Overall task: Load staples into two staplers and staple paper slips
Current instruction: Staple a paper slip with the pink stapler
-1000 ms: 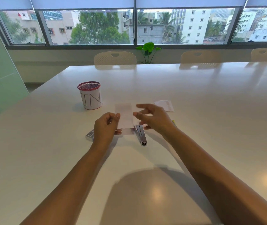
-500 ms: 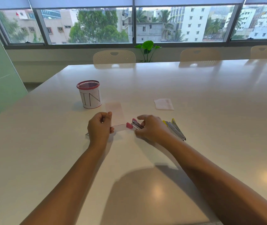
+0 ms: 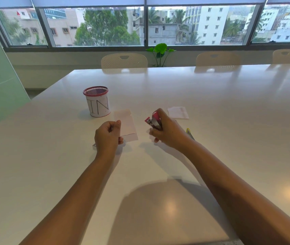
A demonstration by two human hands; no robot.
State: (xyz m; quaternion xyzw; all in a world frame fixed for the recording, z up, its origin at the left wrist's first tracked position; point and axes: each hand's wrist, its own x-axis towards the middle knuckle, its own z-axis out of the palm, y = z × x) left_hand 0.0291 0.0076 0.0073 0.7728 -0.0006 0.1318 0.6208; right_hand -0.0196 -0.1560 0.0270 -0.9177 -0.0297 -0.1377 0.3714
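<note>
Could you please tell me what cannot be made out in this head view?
- Pink stapler: the right hand wraps it; staples inside unseen.
- Yellow stapler: mostly behind the right wrist.
- Paper slip, pinched by the left hand: print too faint.

Your left hand [image 3: 108, 137] is curled in a pinch; your right hand [image 3: 167, 132], apart to its right, looks closed in a fist, fingers partly hidden. Both forearms reach forward.

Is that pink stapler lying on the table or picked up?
Picked up. The right hand grips the pink stapler clear of the table, its nose pointing toward the paper slip in the left hand.
</note>
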